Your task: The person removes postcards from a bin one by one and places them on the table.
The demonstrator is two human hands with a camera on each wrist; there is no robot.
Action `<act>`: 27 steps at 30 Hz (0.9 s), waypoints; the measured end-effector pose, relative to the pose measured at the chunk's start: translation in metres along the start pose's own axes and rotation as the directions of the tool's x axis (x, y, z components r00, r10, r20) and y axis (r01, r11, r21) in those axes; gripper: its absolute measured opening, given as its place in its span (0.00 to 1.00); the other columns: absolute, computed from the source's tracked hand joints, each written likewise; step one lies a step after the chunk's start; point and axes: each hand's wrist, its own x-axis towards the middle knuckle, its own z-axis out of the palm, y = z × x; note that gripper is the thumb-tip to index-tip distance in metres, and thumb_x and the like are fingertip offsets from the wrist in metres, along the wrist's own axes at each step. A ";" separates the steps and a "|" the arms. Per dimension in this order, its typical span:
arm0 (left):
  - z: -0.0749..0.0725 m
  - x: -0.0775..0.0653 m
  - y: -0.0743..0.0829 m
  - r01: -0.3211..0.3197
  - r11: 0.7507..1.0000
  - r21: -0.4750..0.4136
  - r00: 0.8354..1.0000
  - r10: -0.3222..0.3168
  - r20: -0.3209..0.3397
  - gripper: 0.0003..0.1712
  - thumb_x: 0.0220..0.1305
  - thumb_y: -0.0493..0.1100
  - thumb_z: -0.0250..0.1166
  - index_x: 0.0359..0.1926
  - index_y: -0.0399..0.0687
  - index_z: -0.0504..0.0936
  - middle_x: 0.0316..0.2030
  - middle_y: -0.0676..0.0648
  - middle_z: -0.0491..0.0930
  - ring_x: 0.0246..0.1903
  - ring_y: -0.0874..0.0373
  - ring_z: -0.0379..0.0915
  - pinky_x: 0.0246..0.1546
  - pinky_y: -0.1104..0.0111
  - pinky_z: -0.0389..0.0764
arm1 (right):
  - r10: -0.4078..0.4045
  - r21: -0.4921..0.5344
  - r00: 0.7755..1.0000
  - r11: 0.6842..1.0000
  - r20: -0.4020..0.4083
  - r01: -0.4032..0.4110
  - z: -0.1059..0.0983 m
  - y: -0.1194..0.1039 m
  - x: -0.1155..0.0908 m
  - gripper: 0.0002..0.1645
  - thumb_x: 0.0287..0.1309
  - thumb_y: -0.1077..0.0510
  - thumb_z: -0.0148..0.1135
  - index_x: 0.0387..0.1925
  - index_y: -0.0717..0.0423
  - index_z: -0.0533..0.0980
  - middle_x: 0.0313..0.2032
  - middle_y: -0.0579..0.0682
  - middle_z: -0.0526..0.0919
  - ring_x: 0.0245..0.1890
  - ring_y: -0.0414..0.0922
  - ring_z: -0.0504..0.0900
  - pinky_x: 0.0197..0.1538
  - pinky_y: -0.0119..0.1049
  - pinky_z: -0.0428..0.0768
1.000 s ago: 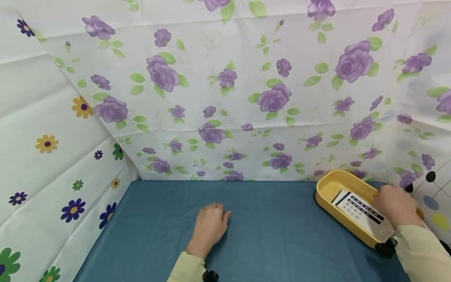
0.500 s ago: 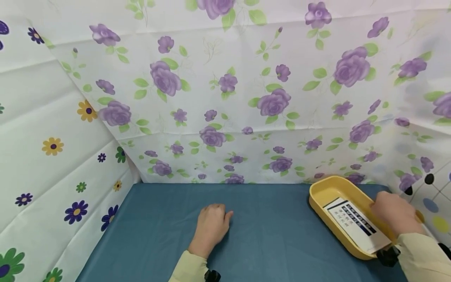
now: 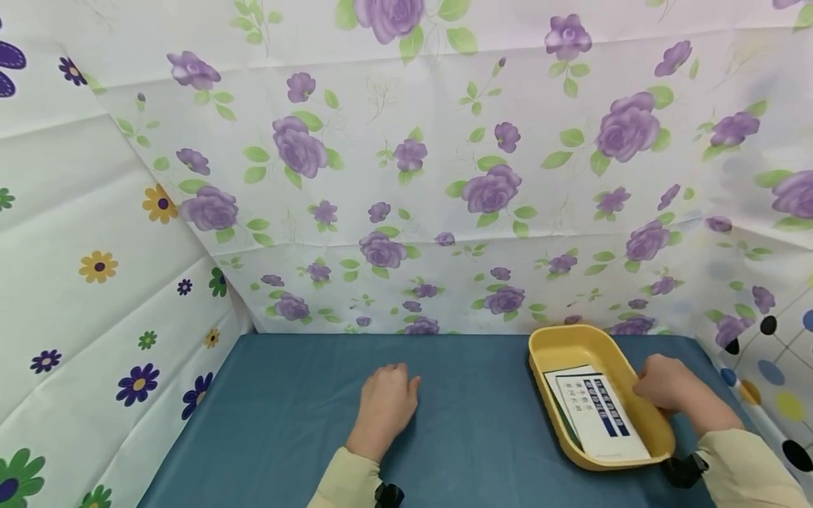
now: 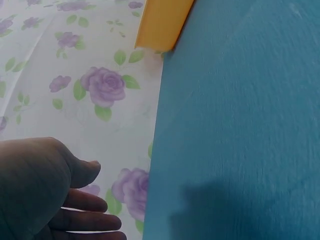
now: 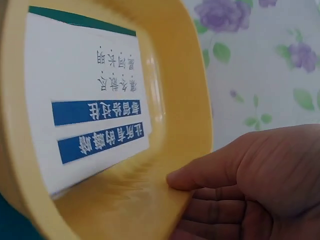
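A yellow tray (image 3: 565, 346) with rounded corners is on the right of the head view. My right hand (image 3: 673, 386) pinches its right-hand edge, the thumb inside the wall and the fingers curled beneath the outside in the right wrist view. White cards (image 3: 600, 416) printed with blue bands and Chinese characters lie in the tray, and a dark green edge (image 5: 80, 19) shows under them. Over the middle of the blue cloth is my left hand (image 3: 384, 406), holding nothing; its fingers (image 4: 95, 221) extend loosely in the left wrist view.
Blue cloth (image 3: 470, 423) covers the table. A white sheet with purple roses (image 3: 381, 248) hangs behind it, and another flowered sheet (image 3: 95, 317) stands on the left. At the right edge a dotted sheet (image 3: 778, 339) rises close beside my right arm.
My right hand has brought the tray leftward from the right side, turning it more lengthwise, with the cards inside. The left hand has stayed almost in place.
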 end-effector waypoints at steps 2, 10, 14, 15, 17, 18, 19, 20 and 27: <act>0.000 0.002 0.003 0.009 1.000 -0.004 1.000 -0.009 0.002 0.14 0.64 0.52 0.59 0.33 0.46 0.78 0.22 0.51 0.71 0.23 0.57 0.69 0.23 0.65 0.73 | -0.013 0.028 1.000 1.000 0.014 0.013 0.004 -0.009 -0.001 0.07 0.51 0.63 0.50 0.23 0.61 0.74 0.19 0.50 0.73 0.17 0.44 0.74 0.22 0.36 0.74; -0.004 0.014 0.023 -0.012 1.000 -0.026 1.000 0.012 -0.027 0.19 0.64 0.50 0.59 0.45 0.39 0.77 0.36 0.43 0.75 0.33 0.53 0.74 0.29 0.65 0.76 | -0.048 0.100 0.998 0.994 0.032 0.045 0.021 -0.035 -0.004 0.08 0.50 0.64 0.50 0.21 0.60 0.75 0.17 0.52 0.74 0.16 0.46 0.75 0.22 0.38 0.76; -0.005 0.020 0.038 -0.036 0.999 -0.038 0.999 0.035 -0.016 0.19 0.65 0.51 0.59 0.47 0.40 0.76 0.39 0.42 0.75 0.36 0.53 0.74 0.31 0.65 0.76 | -0.050 0.124 0.998 0.991 0.023 0.046 0.028 -0.045 -0.003 0.09 0.50 0.65 0.50 0.19 0.60 0.72 0.16 0.53 0.73 0.16 0.46 0.75 0.22 0.39 0.77; -0.005 0.021 0.042 -0.042 0.998 -0.041 0.999 0.042 -0.012 0.20 0.65 0.51 0.59 0.48 0.40 0.76 0.39 0.42 0.75 0.36 0.53 0.74 0.30 0.65 0.76 | -0.050 0.129 0.999 0.991 0.019 0.047 0.029 -0.048 -0.003 0.09 0.50 0.65 0.50 0.18 0.60 0.72 0.17 0.53 0.74 0.16 0.46 0.76 0.22 0.39 0.77; -0.003 0.024 0.050 -0.052 0.998 -0.046 0.999 0.052 -0.003 0.20 0.65 0.51 0.59 0.48 0.40 0.75 0.38 0.43 0.75 0.36 0.54 0.73 0.29 0.67 0.76 | -0.058 0.137 0.998 0.989 0.012 0.056 0.032 -0.053 -0.002 0.08 0.50 0.66 0.49 0.18 0.60 0.71 0.17 0.53 0.74 0.17 0.46 0.76 0.22 0.39 0.77; -0.002 0.025 0.055 -0.058 0.997 -0.043 0.998 0.058 0.000 0.20 0.65 0.52 0.59 0.49 0.40 0.75 0.38 0.44 0.75 0.35 0.55 0.73 0.29 0.67 0.76 | -0.062 0.139 0.998 0.989 0.010 0.060 0.033 -0.055 -0.002 0.08 0.49 0.66 0.49 0.19 0.61 0.71 0.18 0.53 0.74 0.17 0.45 0.76 0.22 0.39 0.77; 0.000 0.026 0.059 -0.062 0.997 -0.040 0.998 0.062 0.003 0.21 0.65 0.52 0.59 0.50 0.41 0.74 0.38 0.44 0.74 0.35 0.55 0.73 0.28 0.68 0.75 | -0.068 0.138 0.998 0.988 0.005 0.067 0.034 -0.057 -0.001 0.08 0.49 0.66 0.49 0.19 0.61 0.71 0.18 0.53 0.75 0.17 0.45 0.77 0.22 0.39 0.76; 0.001 0.027 0.064 -0.066 0.997 -0.035 0.998 0.066 0.006 0.21 0.65 0.52 0.59 0.50 0.41 0.74 0.37 0.45 0.74 0.35 0.56 0.72 0.28 0.68 0.75 | -0.073 0.136 0.997 0.988 0.002 0.073 0.035 -0.059 -0.001 0.08 0.49 0.66 0.49 0.19 0.61 0.71 0.18 0.53 0.75 0.17 0.45 0.77 0.22 0.39 0.76; 0.011 0.032 0.099 -0.114 0.993 -0.017 0.993 0.114 0.022 0.22 0.65 0.54 0.58 0.51 0.44 0.73 0.40 0.46 0.74 0.38 0.57 0.71 0.30 0.69 0.75 | -0.087 0.074 0.996 0.993 -0.028 0.088 0.035 -0.071 0.000 0.07 0.50 0.67 0.48 0.22 0.62 0.71 0.18 0.52 0.74 0.17 0.44 0.76 0.22 0.38 0.76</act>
